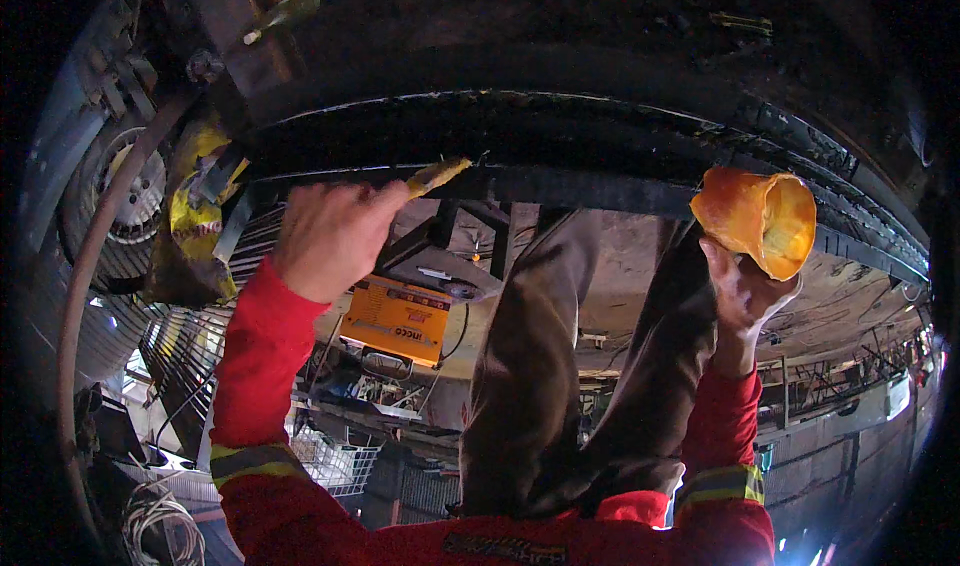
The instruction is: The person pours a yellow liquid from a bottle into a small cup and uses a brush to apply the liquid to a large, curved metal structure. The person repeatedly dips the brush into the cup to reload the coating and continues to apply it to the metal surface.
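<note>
My left hand (338,234) is closed around what looks like a paintbrush (440,176). Only its yellowish front part shows beyond my fingers, and its tip lies against a long dark metal beam (590,188). On the right, my right hand (748,291) grips an orange cup (752,218) from below. The cup is soft-looking and uneven at the rim, tilted with its mouth toward the right. What is inside it, if anything, I cannot make out.
An orange box-shaped machine (397,321) with a handle and cable is below the beam. To the left are a yellow bag (195,216), a wheel (130,186) and a brown hose (88,256). A green bottle (285,14) lies beyond the beam. A white wire basket (340,463) shows lower left.
</note>
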Motion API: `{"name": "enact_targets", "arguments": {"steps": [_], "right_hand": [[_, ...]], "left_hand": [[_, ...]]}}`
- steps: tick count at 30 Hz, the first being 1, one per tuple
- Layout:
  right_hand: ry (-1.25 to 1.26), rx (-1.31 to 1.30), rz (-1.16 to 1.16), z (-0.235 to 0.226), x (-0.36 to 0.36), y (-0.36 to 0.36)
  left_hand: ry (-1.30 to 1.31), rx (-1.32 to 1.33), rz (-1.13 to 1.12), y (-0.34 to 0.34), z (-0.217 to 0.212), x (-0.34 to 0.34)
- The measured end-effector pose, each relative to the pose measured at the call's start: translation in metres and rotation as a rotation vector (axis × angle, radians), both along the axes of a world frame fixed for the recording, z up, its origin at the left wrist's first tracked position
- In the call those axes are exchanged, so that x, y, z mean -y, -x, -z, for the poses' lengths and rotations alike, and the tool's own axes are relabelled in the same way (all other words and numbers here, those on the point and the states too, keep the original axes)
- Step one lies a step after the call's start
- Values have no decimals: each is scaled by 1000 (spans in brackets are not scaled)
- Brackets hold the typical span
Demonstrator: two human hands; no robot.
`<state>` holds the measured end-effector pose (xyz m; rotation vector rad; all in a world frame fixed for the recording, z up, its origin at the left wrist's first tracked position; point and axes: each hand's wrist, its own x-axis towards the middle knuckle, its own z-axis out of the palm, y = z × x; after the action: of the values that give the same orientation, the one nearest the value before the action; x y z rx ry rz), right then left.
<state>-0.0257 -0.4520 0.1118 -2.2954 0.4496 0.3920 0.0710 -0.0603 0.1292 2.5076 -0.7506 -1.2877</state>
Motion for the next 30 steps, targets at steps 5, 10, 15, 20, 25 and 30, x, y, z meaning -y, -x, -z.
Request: {"name": "enact_targets", "arguments": {"steps": [5, 10, 15, 20, 25, 30], "right_hand": [[-154, 39, 67, -2, -9, -8], [62, 100, -111, 3, -1, 3], [45, 107, -112, 5, 3, 0], [110, 0, -105, 1, 1, 2], [94, 21, -97, 3, 0, 3], [168, 56, -159, 3, -1, 4]], "left_hand": [[-38, -73, -136, -6, 8, -5], [-2, -35, -126, 8, 23, 2], [-22, -158, -484, -16, 47, -21], [-18, -225, -512, -19, 48, -22], [-148, -208, -363, 6, 61, -16], [-271, -291, -377, 16, 46, 8]]}}
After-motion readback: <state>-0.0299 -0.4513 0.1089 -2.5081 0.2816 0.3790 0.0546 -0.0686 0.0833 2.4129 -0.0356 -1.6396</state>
